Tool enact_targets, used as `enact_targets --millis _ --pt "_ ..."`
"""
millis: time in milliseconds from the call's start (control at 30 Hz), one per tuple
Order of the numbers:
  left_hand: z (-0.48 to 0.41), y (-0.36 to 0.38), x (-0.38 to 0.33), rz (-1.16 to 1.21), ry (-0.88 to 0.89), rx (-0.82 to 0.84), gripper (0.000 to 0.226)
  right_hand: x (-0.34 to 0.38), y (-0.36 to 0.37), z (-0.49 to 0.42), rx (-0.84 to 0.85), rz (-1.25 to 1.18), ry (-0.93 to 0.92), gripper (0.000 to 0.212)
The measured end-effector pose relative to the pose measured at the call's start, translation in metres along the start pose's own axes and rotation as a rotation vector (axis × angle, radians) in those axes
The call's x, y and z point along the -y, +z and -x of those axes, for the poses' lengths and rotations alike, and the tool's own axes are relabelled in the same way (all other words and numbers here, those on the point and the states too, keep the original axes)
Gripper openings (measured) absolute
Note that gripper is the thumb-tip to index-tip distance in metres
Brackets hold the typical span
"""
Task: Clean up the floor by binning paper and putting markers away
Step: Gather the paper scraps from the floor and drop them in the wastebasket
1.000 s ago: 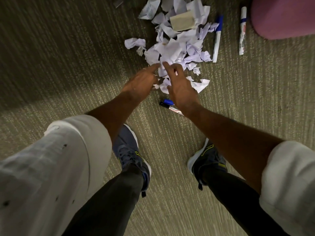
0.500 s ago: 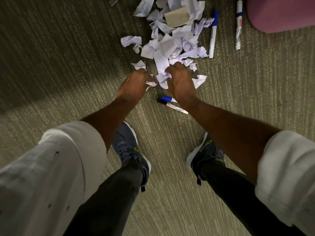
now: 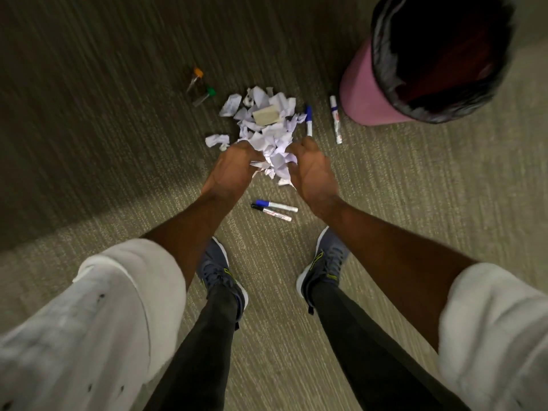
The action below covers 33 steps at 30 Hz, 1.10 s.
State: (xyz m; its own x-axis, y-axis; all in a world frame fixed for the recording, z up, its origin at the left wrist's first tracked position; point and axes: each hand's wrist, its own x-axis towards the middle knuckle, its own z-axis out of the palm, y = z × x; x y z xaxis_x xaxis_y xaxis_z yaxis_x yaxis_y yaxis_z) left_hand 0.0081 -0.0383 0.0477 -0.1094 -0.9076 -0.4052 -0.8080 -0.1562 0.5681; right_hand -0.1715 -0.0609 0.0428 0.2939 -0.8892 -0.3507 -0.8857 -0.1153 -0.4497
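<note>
Far left: two markers, orange-capped (image 3: 196,79) and green-capped (image 3: 205,95), lay just beside each other on the carpet floor (image 3: 103,179), apart from the heap. One loose scrap (image 3: 217,140) lay just left of the heap. The left grip (image 3: 234,170) was curled round a wad of paper (image 3: 277,161) from its left side. The wad sat between both hands at the near edge of the paper heap (image 3: 278,134); whether it was clear of the floor could not be told. A pale block (image 3: 267,115) rested on top of the heap. Two markers, blue-capped (image 3: 275,205) and black-capped (image 3: 271,213), lay side by side near the feet. The right grip (image 3: 311,173) clasped the same wad from the right. Handling, as judged: the paper was light, soft and springy, and apt to shed pieces, so best cupped from below and squeezed inward. A blue marker (image 3: 309,121) touched the heap's right edge, and a white marker (image 3: 336,120) lay near the bin (image 3: 367,96), which was black-lined and open-topped.
</note>
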Motion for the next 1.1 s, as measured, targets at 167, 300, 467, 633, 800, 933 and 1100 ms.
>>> enact_targets --millis 167,300,467,633,800,933,1100 --pt "-0.013 -0.036 -0.057 -0.004 0.051 -0.047 0.030 0.002 -0.063 0.002 -0.068 -0.008 0.020 0.032" --pt "-0.021 -0.053 -0.099 -0.029 0.083 -0.086 0.030 -0.005 -0.108 0.005 -0.123 -0.043 0.026 0.031" --pt "-0.037 -0.067 -0.148 0.000 0.141 -0.104 0.024 -0.030 -0.166 0.008 -0.205 -0.051 0.057 0.029" --pt "-0.063 -0.073 -0.209 0.156 0.060 -0.219 0.009 -0.061 -0.219 0.003 -0.267 -0.051 0.090 0.028" --pt "-0.101 -0.068 -0.262 0.282 0.030 -0.225 0.013 -0.094 -0.255 -0.011 -0.247 -0.028 0.084 0.017" --pt "-0.128 -0.057 -0.289 0.286 0.021 -0.177 0.018 -0.118 -0.271 -0.025 -0.246 0.001 0.135 0.014" --pt "-0.157 -0.045 -0.311 0.296 -0.027 -0.170 0.028 -0.139 -0.290 -0.040 -0.251 -0.037 0.140 0.027"
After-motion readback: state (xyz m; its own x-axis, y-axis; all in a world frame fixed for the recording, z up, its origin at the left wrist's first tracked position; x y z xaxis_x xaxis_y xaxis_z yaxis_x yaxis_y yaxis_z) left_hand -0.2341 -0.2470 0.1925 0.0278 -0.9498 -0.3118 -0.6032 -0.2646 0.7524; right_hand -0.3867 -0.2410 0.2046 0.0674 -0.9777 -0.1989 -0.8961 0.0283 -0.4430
